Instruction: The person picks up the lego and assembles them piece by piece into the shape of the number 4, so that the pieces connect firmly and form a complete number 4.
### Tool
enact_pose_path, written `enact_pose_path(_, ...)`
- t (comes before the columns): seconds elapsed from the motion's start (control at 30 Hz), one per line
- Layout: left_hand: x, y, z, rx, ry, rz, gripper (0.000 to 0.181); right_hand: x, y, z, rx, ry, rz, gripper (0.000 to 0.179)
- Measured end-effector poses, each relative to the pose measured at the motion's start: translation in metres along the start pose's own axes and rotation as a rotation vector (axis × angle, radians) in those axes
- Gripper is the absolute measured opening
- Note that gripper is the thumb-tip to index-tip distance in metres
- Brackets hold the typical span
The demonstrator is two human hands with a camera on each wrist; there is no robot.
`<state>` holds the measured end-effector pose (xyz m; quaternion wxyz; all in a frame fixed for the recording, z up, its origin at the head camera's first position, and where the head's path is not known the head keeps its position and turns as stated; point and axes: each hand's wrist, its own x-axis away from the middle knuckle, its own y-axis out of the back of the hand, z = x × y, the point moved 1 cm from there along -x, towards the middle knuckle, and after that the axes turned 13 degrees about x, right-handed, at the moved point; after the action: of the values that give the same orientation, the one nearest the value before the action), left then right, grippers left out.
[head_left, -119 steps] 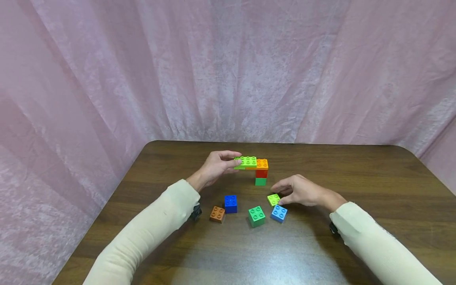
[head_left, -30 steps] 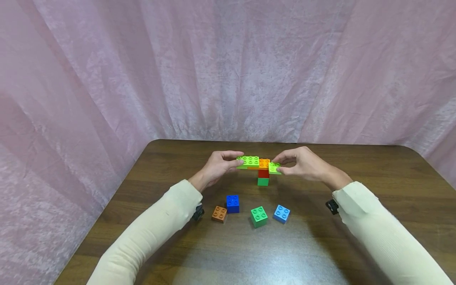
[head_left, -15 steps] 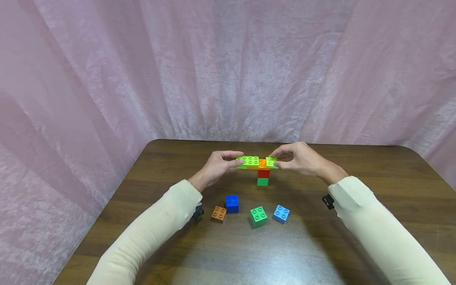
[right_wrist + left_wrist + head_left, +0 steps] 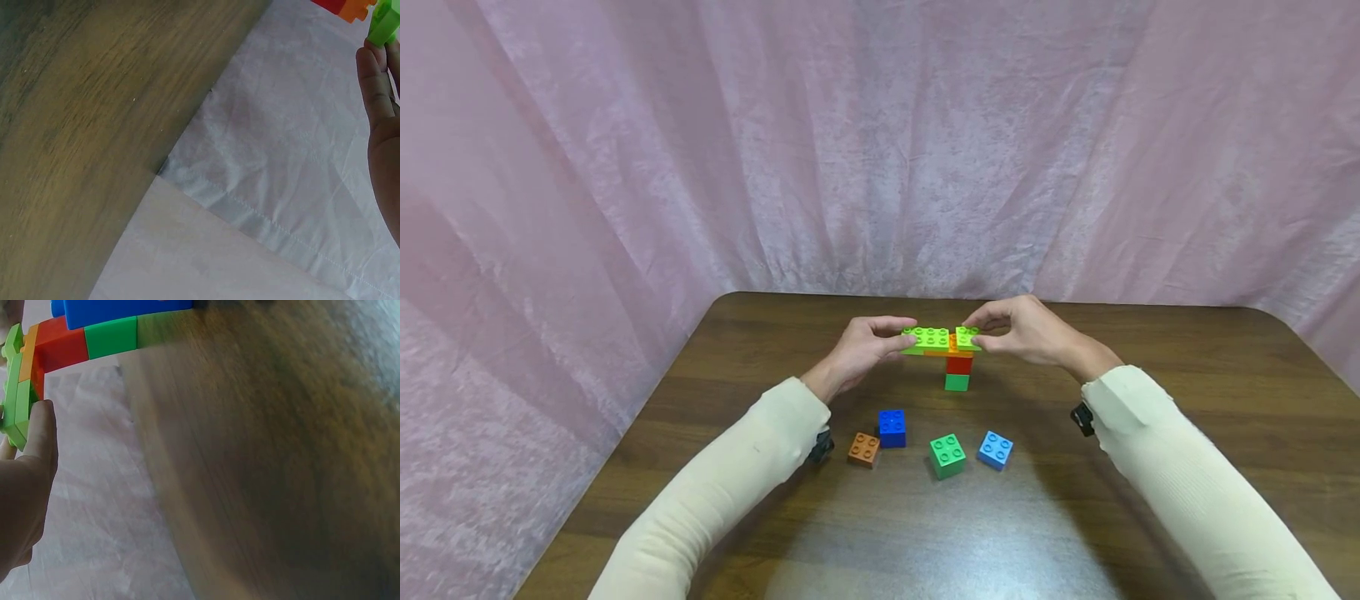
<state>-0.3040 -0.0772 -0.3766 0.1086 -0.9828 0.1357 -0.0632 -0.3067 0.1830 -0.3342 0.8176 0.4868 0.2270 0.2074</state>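
A toy-brick structure stands on the table: a green brick (image 4: pixel 957 382) at the bottom, a red brick (image 4: pixel 958 366) above it, then an orange brick (image 4: pixel 952 343) reaching left. On its left part lies a long lime brick (image 4: pixel 931 337), with another lime piece (image 4: pixel 22 411) beneath. My left hand (image 4: pixel 863 352) grips the left end of the long lime brick between thumb and fingers. With my right hand (image 4: pixel 1036 335) I pinch a small lime brick (image 4: pixel 967 337) over the orange brick's right end, slightly overhanging. Whether it is pressed on fully I cannot tell.
Loose in front of the structure are a brown brick (image 4: pixel 864 450), a dark blue brick (image 4: pixel 892 428), a second green brick (image 4: pixel 947 456) and a light blue brick (image 4: pixel 995 450). A pink curtain (image 4: pixel 880 150) hangs behind the wooden table (image 4: pixel 1187 400).
My right hand has picked the small lime brick up from beside the light blue one, carried it to the structure and shifted it left onto the orange brick. My left hand keeps its grip.
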Motion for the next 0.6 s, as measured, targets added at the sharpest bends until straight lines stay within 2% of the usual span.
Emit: enact_pose_path(0.6,-0.0004,-0.0013,0.0005,0.002,-0.002,0.0,0.037,-0.006,-0.0074,0.0017,-0.017,0.002,0.009,0.023)
